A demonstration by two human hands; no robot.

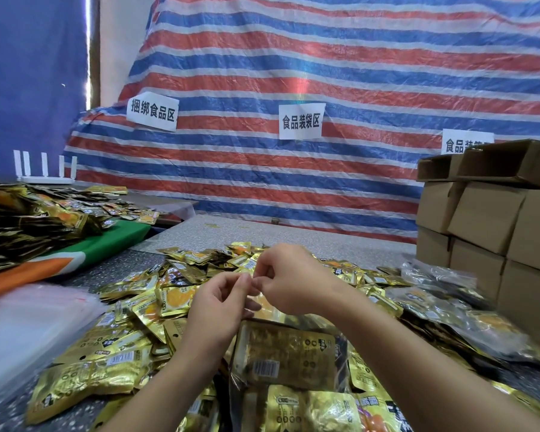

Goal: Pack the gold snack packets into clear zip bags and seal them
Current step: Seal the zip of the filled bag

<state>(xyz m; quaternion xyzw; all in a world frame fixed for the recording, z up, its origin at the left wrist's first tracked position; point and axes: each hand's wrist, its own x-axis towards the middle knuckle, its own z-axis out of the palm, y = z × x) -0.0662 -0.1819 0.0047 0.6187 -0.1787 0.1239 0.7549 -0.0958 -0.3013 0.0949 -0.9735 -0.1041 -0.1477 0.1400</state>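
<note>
Two hands (pixel 253 294) pinching clear zip bag (pixel 289 353), gold packets inside

third sign (pixel 463 141) half hidden by boxes (pixel 493 194), clear bags (pixel 28 325) blurred

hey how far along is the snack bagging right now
Done: filled clear bags lie heaped at right. In hand: both hands, left hand and right hand, pinch the top edge of a filled zip bag, apparently sealing it. Left: many loose gold packets cover the table, and empty bags wait at left.
</note>
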